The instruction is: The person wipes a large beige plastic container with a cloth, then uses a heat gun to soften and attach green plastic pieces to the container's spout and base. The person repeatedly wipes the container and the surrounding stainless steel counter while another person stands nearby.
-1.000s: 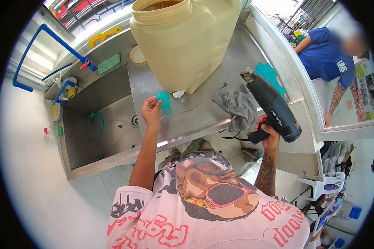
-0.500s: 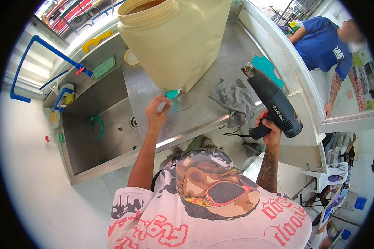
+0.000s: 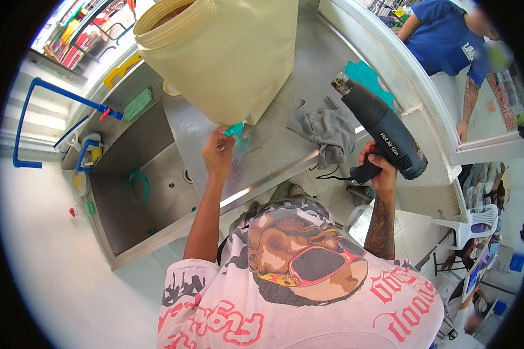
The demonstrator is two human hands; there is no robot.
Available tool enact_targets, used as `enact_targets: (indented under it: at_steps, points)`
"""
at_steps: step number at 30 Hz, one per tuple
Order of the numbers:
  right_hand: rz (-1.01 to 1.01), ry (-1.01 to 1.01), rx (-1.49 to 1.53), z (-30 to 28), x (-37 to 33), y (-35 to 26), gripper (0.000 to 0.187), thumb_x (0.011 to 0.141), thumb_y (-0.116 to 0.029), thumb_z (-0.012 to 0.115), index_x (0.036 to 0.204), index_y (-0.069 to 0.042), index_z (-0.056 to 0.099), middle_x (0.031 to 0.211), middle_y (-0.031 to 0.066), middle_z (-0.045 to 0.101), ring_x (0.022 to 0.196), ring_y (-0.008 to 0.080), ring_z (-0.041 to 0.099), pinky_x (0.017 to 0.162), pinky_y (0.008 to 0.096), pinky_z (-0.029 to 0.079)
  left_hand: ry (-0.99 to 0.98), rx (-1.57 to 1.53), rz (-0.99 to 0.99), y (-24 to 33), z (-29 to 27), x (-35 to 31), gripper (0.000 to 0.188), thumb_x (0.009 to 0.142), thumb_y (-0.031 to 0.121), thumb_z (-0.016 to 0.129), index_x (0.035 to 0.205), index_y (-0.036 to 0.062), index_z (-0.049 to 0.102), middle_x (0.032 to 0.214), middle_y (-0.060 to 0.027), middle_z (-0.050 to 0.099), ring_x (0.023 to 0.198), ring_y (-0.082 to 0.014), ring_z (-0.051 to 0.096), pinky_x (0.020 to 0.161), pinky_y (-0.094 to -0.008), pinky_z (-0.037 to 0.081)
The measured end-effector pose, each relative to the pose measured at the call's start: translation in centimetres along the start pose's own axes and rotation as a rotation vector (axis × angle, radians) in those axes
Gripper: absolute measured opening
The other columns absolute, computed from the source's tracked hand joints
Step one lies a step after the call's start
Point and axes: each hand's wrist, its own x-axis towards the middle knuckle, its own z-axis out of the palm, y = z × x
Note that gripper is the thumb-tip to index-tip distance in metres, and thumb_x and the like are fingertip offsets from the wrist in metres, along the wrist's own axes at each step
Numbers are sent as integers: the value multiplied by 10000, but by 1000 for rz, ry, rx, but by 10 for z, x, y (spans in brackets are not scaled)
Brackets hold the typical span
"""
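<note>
Evidently, the left hand (image 3: 217,152) pinched a small, thin teal piece (image 3: 234,130) at the lower edge of a big cream plastic container (image 3: 244,64), while the right hand (image 3: 381,167), well apart, clasped a black, pistol-shaped heat gun (image 3: 384,127). Placing that piece seemed in hand; the next move probably called for a steady pinch.

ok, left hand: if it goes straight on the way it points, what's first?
The jug: its lower edge is right ahead of the left hand, which pinches the teal piece. Depth is unclear; fingers or piece may already touch it.
</note>
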Motion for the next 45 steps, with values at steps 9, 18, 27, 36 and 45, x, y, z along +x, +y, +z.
enact_targets:
  at_steps: [9,18,27,36,45]
  points:
    - [-7,34,45,-18,-5,3,374,740,-75,633,1101,3,579,958,107,611,816,238,634,721,362,516,-139,229,67,-1,-15,12,365,859,171,785,1186,40,692,1033,-87,626,860,-178,618,607,-305,518]
    - [14,99,88,-57,-9,5,393,729,-63,637,1112,7,583,976,117,619,827,246,645,730,371,532,-139,260,-36,8,-6,12,400,855,136,771,1230,54,660,895,-122,698,694,-177,658,608,-315,497]
    - [13,41,50,-95,-11,-8,363,728,-74,662,1070,50,651,923,130,679,793,231,658,728,359,518,-39,810,95,16,14,7,501,762,172,786,1217,76,602,877,-157,694,799,-370,668,686,-474,496]
    - [90,-52,34,-102,-13,3,410,692,-16,710,1101,18,695,949,103,716,834,228,694,797,365,557,-26,504,149,-12,24,16,590,723,215,865,1247,102,620,976,-150,715,824,-329,685,747,-405,529]
    - [62,-38,29,-107,-18,14,433,680,-86,691,1094,37,671,1015,137,694,807,268,671,758,400,524,-108,656,182,3,12,21,466,746,223,817,1145,32,668,935,-182,716,811,-330,692,725,-403,528]
